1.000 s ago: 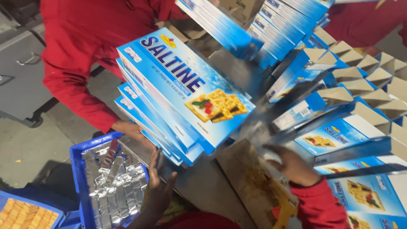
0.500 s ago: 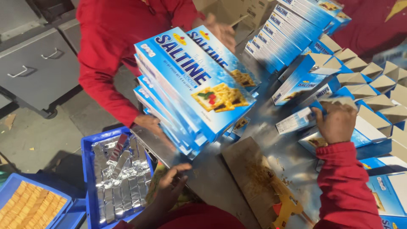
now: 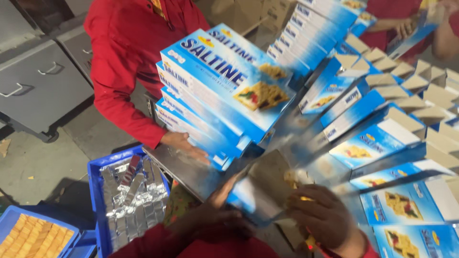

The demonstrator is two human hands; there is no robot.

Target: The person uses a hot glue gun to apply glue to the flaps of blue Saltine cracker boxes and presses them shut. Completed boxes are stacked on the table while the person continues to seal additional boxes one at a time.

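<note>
Right up close, both of the wearer's hands are on one flattened blue carton (image 3: 267, 191) at the near edge of the steel table (image 3: 186, 172): the right hand (image 3: 325, 217) curls over its near right end, fingers wrapped down on the board, while the left hand (image 3: 215, 210) reaches up from below with fingers stretched against the carton's left edge; whether it grips or only props, the blur won't let me say. The carton looks half formed, brown inside showing, ends not closed, nothing in it yet. Down to the left, a blue crate (image 3: 95, 191) holds plenty of foil-wrapped packs (image 3: 136, 193), and beside it a second blue tray of bare crackers (image 3: 33, 236), so, by my reading, a good share of filling is left. Just past the carton, a co-worker's hand (image 3: 184, 143) in a red sleeve steadies a tilted stack of flat cartons (image 3: 215, 95). To the right, rows of opened cartons (image 3: 382, 124) stand with flaps up, unclosed, with flat ones lying near the right edge. Farthest off, another stack of cartons (image 3: 311, 33) and another red-sleeved person handling a box (image 3: 411, 33).
</note>
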